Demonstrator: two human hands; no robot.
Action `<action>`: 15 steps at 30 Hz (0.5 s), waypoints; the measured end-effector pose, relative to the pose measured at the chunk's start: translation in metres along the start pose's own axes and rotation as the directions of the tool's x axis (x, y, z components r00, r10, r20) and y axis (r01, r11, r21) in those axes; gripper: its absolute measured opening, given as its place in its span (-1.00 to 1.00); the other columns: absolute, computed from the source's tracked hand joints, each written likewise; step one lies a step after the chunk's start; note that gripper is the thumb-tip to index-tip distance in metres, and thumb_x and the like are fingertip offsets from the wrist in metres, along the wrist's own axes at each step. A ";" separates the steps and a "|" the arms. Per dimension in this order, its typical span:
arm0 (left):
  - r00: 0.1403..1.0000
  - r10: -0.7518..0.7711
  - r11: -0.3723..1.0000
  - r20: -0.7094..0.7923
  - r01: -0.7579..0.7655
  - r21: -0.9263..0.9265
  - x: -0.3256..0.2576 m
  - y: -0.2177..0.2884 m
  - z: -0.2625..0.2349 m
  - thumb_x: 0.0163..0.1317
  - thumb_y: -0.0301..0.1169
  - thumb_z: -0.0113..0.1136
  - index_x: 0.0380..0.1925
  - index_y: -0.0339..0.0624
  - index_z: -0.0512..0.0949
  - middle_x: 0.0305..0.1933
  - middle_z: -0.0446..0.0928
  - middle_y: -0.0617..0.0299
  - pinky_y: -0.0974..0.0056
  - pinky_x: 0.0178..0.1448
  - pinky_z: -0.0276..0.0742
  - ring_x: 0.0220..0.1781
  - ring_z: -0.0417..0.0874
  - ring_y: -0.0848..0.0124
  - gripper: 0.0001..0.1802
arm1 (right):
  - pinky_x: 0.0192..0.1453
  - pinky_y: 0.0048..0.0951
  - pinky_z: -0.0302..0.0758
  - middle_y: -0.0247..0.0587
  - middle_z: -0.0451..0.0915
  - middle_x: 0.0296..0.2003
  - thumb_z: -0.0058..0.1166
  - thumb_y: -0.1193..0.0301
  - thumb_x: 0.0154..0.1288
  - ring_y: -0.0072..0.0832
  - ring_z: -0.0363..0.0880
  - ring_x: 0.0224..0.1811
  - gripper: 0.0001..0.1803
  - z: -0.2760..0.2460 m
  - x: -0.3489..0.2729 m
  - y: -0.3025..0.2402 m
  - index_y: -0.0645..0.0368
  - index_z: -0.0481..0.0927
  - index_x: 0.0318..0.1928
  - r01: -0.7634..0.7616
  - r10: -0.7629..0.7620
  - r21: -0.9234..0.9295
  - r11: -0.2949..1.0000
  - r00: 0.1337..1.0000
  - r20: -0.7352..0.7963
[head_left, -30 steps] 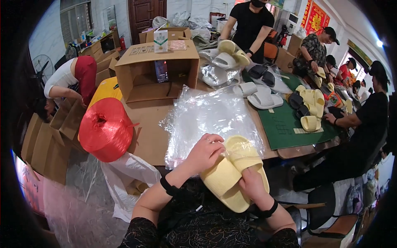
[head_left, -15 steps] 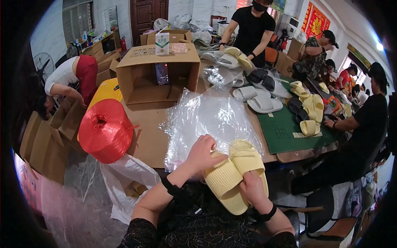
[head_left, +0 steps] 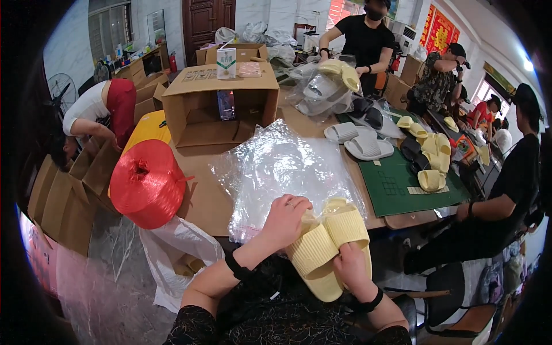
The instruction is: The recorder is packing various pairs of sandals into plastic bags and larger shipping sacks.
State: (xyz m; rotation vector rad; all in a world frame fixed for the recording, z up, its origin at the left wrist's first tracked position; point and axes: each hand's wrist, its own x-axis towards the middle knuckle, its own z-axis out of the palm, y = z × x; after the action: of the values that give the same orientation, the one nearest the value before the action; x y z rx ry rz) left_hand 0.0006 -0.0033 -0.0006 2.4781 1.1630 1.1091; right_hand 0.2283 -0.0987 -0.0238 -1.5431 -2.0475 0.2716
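Observation:
A pair of pale yellow slippers (head_left: 313, 250) with ribbed straps lies side by side in front of me, toes pointing away. My right hand (head_left: 351, 265) grips the pair, fingers tucked in at the right slipper's strap opening. At the toe end, my left hand (head_left: 286, 218) has its fingers curled on a clear plastic bag (head_left: 311, 217); film shows around the slipper tips. How far the bag covers them I cannot tell. Beneath and beyond, a stack of clear plastic bags (head_left: 287, 167) spreads over the table.
Left of the stack sits a red twine roll (head_left: 146, 183), near a white sack (head_left: 181, 253). An open carton (head_left: 221, 106) stands behind. Grey slippers (head_left: 368, 144) and yellow slippers (head_left: 434, 152) rest around a green mat (head_left: 397, 184). Opposite, a person (head_left: 365, 46) handles bagged slippers (head_left: 325, 89).
My left hand has shifted slightly right at the toes, its fingers more curled. The person opposite has lifted bagged slippers. At right, a person's arm has dropped away from the mat.

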 end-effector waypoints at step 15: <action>0.953 0.146 0.985 0.264 -0.114 -0.132 0.003 0.009 0.007 0.27 -0.56 -0.10 0.39 -0.26 0.23 0.52 0.13 -0.09 0.00 0.60 -0.02 0.57 0.06 -0.03 -0.38 | -0.29 0.01 0.51 0.05 0.46 -0.32 0.14 0.48 0.06 0.04 0.53 -0.32 -0.80 0.006 0.007 -0.004 0.23 0.44 -0.30 0.137 -0.137 -0.096 0.986 0.991 0.005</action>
State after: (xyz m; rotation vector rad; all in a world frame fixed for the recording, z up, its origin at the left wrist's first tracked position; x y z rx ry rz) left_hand 0.0118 -0.0060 0.0005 2.5456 0.8441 0.8027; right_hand 0.2209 -0.0925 -0.0244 -1.4485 -2.1822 0.1206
